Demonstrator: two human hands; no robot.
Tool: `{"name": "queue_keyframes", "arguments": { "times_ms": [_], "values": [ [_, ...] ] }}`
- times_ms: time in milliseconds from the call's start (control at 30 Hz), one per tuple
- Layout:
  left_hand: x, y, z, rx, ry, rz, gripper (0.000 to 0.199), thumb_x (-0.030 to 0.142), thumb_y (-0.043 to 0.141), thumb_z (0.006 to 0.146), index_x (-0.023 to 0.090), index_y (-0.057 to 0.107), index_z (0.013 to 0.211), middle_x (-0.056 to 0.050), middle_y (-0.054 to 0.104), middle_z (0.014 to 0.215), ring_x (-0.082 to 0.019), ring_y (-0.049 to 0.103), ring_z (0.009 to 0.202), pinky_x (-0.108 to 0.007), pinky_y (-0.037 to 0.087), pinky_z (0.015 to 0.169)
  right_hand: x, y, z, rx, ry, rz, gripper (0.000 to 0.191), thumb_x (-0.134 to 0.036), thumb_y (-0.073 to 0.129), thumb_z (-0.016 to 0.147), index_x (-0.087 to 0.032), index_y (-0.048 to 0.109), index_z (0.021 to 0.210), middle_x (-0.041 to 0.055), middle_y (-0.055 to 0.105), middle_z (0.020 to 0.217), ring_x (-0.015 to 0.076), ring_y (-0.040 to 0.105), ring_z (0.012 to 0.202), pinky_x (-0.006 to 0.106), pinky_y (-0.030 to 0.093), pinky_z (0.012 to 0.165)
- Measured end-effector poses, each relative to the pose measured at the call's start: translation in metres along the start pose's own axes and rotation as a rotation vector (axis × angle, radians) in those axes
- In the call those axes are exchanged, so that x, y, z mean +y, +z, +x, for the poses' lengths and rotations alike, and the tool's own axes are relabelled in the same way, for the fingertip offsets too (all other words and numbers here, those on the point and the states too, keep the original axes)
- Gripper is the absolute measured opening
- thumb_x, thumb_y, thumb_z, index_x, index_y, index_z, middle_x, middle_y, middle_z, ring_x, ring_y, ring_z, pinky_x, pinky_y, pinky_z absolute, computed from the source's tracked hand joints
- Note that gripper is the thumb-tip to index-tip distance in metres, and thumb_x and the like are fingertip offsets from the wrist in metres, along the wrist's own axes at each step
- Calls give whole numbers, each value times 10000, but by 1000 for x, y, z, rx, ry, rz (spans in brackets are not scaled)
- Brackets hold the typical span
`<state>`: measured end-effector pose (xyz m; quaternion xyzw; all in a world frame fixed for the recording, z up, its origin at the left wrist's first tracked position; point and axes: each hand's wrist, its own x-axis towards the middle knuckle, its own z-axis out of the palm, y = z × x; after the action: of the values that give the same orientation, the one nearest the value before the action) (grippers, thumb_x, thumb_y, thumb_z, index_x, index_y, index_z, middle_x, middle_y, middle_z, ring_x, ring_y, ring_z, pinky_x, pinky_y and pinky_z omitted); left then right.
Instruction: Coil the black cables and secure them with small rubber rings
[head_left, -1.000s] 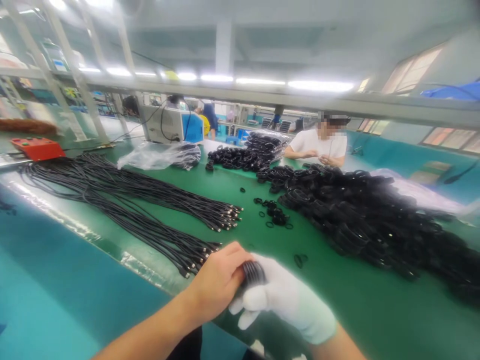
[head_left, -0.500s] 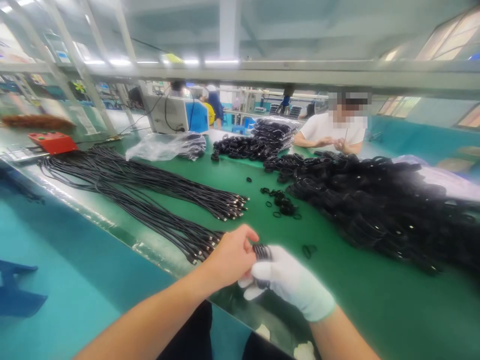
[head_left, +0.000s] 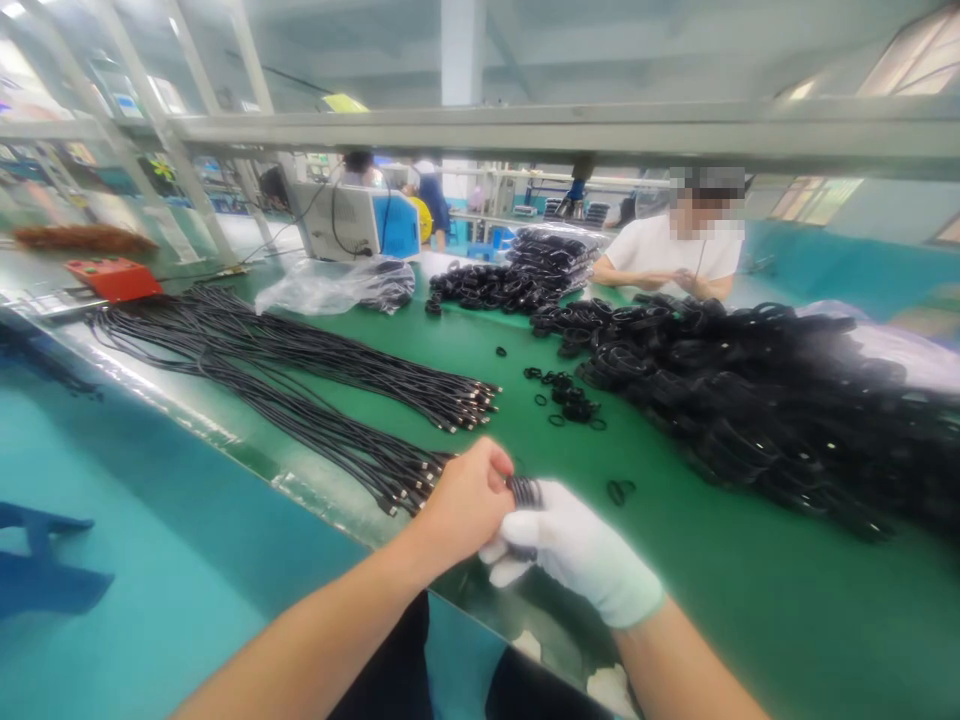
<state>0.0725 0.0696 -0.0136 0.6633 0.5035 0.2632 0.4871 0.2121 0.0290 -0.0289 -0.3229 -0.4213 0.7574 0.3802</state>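
Several black loops, apparently a coiled black cable (head_left: 524, 491), are held between my two hands over the near edge of the table. My bare left hand (head_left: 471, 500) is closed at the left side of the coil, its fingertips bent inward and partly hidden. My right hand (head_left: 574, 540), in a white glove, wraps round the coil from the right, thumb and fingers closed on it. Left of my hands, straight black cables (head_left: 322, 440) lie in two bundles with metal plugs toward me. Small black rings (head_left: 574, 402) are scattered beyond my hands.
A large heap of coiled black cables (head_left: 720, 390) covers the right side of the green table (head_left: 465, 345). Further back are a plastic bag (head_left: 315, 288), a red control box (head_left: 112, 279) and a grey-blue machine (head_left: 356, 222). A person in white (head_left: 667, 250) sits across the table.
The view has shifted slightly. My hands keep hold of the black coil in nearly the same place, with only small finger movement.
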Motion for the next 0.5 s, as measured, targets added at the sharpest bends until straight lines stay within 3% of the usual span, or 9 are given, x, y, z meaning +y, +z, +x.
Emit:
{"name": "queue_keyframes", "arguments": {
  "times_ms": [233,367,500],
  "values": [
    [5,-12,-21,109,269,325,70,206,616,732,209,584,794,22,587,766,-142,528,719,-259,401,654,11,-11,8,-13,-23,310,250,-306,646,782,-131,614,957,41,596,755,121,563,636,246,483,558],
    [-7,1,-36,57,452,409,122,173,711,687,186,590,674,7,603,784,-177,492,833,-322,368,803,11,-5,12,0,-180,229,145,-244,605,809,-103,636,824,18,555,696,108,511,634,276,478,664],
    [-13,-1,-35,26,470,370,131,203,714,707,178,597,655,6,609,770,-174,497,836,-315,371,795,9,-5,9,8,-164,219,137,-236,634,784,-99,630,788,31,578,721,121,542,670,279,476,687]
  ]
}}
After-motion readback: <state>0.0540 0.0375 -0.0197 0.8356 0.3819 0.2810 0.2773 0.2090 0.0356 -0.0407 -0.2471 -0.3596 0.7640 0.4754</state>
